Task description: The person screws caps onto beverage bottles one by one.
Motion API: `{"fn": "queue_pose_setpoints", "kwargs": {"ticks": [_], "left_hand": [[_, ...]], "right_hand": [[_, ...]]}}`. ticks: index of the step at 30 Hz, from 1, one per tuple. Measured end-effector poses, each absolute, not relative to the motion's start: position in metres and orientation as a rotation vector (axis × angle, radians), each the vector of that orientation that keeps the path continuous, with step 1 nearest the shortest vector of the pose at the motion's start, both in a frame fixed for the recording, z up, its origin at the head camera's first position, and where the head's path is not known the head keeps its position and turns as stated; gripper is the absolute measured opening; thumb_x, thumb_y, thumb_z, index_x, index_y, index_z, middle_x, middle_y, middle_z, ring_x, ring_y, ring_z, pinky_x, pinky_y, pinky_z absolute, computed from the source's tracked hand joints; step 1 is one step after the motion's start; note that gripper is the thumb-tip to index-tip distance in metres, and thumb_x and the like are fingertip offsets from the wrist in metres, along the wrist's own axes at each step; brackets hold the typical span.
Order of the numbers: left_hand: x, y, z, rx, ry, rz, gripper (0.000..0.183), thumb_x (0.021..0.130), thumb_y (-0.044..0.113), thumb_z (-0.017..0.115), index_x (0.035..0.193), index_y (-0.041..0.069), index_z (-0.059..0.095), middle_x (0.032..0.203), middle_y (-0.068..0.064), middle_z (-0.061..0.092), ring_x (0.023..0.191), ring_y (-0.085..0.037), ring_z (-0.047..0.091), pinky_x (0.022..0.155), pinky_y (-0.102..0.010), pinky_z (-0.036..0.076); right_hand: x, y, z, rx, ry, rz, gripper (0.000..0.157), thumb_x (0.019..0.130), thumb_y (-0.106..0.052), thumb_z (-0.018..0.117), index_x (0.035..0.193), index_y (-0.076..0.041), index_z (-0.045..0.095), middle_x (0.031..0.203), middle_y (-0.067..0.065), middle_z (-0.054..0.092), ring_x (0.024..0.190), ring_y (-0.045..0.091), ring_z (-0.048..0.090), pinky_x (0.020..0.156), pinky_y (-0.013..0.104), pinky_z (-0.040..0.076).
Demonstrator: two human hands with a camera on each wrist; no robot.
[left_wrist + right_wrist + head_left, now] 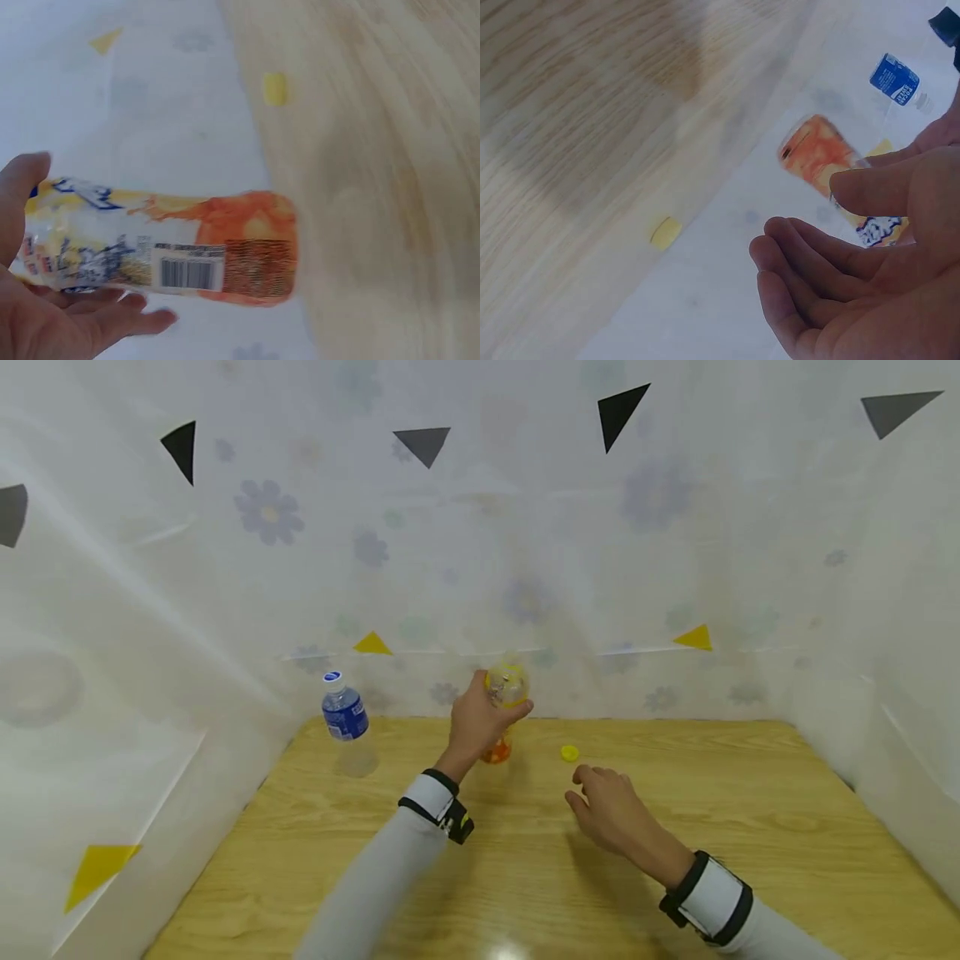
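My left hand (474, 725) grips a plastic drink bottle (509, 687) around its upper part, thumb on one side and fingers on the other. Its wrap is orange near the base and white and yellow higher up, with a barcode on the label (191, 271) in the left wrist view. Whether its base touches the table I cannot tell. A small yellow cap (570, 752) lies on the table to the bottle's right. Just in front of that cap hovers my right hand (613, 810), fingers loosely bent, holding nothing; its palm (870, 300) shows in the right wrist view.
A clear bottle with a blue label (346, 720) and white cap stands at the table's left rear. Behind the wooden table (510, 877) hangs a whitish sheet (480, 543) with flower prints and triangles, and similar sheeting runs along both sides.
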State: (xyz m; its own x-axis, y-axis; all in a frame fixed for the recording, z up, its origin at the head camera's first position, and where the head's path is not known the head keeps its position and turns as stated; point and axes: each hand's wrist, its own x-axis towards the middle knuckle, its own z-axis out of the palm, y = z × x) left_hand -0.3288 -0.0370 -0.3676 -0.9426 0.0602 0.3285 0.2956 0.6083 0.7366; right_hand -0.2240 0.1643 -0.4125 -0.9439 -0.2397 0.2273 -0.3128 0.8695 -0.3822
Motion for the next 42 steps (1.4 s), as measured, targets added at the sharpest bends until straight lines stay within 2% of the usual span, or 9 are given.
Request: {"fn": "queue_pose_setpoints", "kwargs": {"ticks": [6, 10, 14, 19, 26, 30, 34, 38, 42], "left_hand": [[-0.295, -0.044, -0.353, -0.476, -2.762, -1.188, 0.083, 0.082, 0.049, 0.082, 0.145, 0.009, 0.047, 0.112, -0.011, 0.071, 0.087, -0.023, 0.070, 0.069, -0.035, 0.055], [-0.275, -0.043, -0.357, -0.574, -2.832, -1.125, 0.086, 0.079, 0.049, 0.084, 0.145, 0.007, 0.049, 0.109, -0.011, 0.071, 0.083, -0.021, 0.068, 0.068, -0.034, 0.055], [-0.264, -0.043, -0.365, -0.619, -2.848, -1.096, 0.086, 0.077, 0.048, 0.086, 0.143, 0.006, 0.052, 0.111, -0.010, 0.071, 0.089, -0.022, 0.069, 0.072, -0.036, 0.056], [-0.261, -0.042, -0.374, -0.617, -2.823, -1.120, 0.085, 0.076, 0.046, 0.087, 0.142, 0.005, 0.053, 0.116, -0.012, 0.071, 0.095, -0.025, 0.070, 0.077, -0.039, 0.057], [-0.263, -0.043, -0.380, -0.587, -2.797, -1.161, 0.085, 0.075, 0.043, 0.088, 0.142, 0.005, 0.053, 0.114, -0.013, 0.071, 0.092, -0.025, 0.070, 0.073, -0.038, 0.057], [-0.263, -0.044, -0.381, -0.579, -2.793, -1.170, 0.083, 0.075, 0.043, 0.088, 0.140, 0.005, 0.053, 0.113, -0.013, 0.071, 0.090, -0.024, 0.069, 0.071, -0.036, 0.056], [-0.262, -0.044, -0.381, -0.578, -2.787, -1.185, 0.082, 0.075, 0.042, 0.088, 0.139, 0.005, 0.054, 0.112, -0.012, 0.071, 0.089, -0.024, 0.069, 0.070, -0.036, 0.056], [-0.263, -0.044, -0.383, -0.556, -2.787, -1.192, 0.081, 0.075, 0.044, 0.088, 0.140, 0.007, 0.054, 0.110, -0.011, 0.070, 0.088, -0.022, 0.068, 0.070, -0.036, 0.055], [-0.264, -0.042, -0.385, -0.552, -2.788, -1.188, 0.080, 0.076, 0.044, 0.087, 0.139, 0.008, 0.053, 0.108, -0.009, 0.070, 0.086, -0.019, 0.067, 0.068, -0.034, 0.054]], "right_hand": [[-0.224, 0.166, -0.416, 0.408, -2.902, 0.623, 0.022, 0.097, -0.016, 0.066, 0.110, 0.003, 0.065, 0.094, 0.012, 0.068, 0.084, 0.027, 0.063, 0.087, 0.054, 0.046], [-0.225, 0.166, -0.419, 0.406, -2.912, 0.616, 0.023, 0.097, -0.016, 0.066, 0.110, 0.003, 0.065, 0.095, 0.012, 0.069, 0.084, 0.026, 0.063, 0.085, 0.054, 0.047], [-0.225, 0.167, -0.420, 0.414, -2.905, 0.616, 0.023, 0.097, -0.016, 0.066, 0.110, 0.003, 0.065, 0.095, 0.013, 0.069, 0.084, 0.027, 0.064, 0.084, 0.053, 0.048], [-0.226, 0.168, -0.419, 0.422, -2.892, 0.610, 0.022, 0.097, -0.016, 0.066, 0.109, 0.003, 0.065, 0.094, 0.013, 0.069, 0.084, 0.028, 0.064, 0.083, 0.054, 0.048], [-0.225, 0.168, -0.418, 0.431, -2.890, 0.621, 0.023, 0.098, -0.015, 0.065, 0.110, 0.004, 0.065, 0.096, 0.015, 0.070, 0.086, 0.029, 0.065, 0.082, 0.053, 0.050], [-0.228, 0.168, -0.416, 0.416, -2.871, 0.670, 0.028, 0.101, -0.021, 0.062, 0.113, 0.005, 0.064, 0.095, 0.014, 0.069, 0.081, 0.026, 0.065, 0.074, 0.046, 0.052], [-0.239, 0.168, -0.409, 0.414, -2.789, 0.702, 0.031, 0.102, -0.023, 0.061, 0.117, 0.005, 0.062, 0.095, 0.015, 0.068, 0.075, 0.022, 0.064, 0.064, 0.037, 0.052], [-0.258, 0.168, -0.397, 0.436, -2.672, 0.681, 0.026, 0.101, -0.017, 0.063, 0.117, 0.003, 0.063, 0.095, 0.016, 0.069, 0.074, 0.024, 0.064, 0.062, 0.038, 0.052], [-0.283, 0.166, -0.388, 0.421, -2.604, 0.713, 0.031, 0.102, -0.023, 0.061, 0.118, 0.003, 0.062, 0.095, 0.019, 0.070, 0.072, 0.027, 0.066, 0.062, 0.041, 0.053]]}}
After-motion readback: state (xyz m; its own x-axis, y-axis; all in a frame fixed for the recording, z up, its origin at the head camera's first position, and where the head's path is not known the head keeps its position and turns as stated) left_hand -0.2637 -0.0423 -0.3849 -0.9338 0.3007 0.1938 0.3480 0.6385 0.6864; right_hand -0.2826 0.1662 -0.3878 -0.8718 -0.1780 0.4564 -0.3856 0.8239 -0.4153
